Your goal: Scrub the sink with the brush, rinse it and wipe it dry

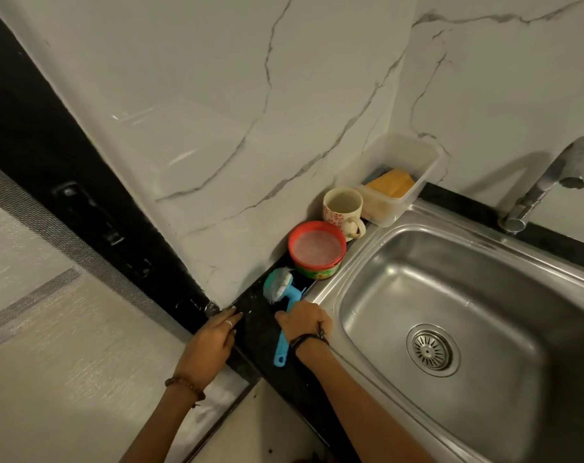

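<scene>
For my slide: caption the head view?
Right hand grips the blue brush beside the steel sink; left hand rests on the counter.

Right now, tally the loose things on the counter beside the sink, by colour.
Blue: 1, the brush
Red: 1, the red-rimmed tub
Cream: 1, the mug
Clear: 1, the plastic box
Total: 4

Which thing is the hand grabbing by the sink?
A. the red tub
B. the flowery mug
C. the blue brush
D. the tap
C. The right hand curls over the handle of the blue brush lying on the dark counter beside the sink, while the other things are untouched.
</scene>
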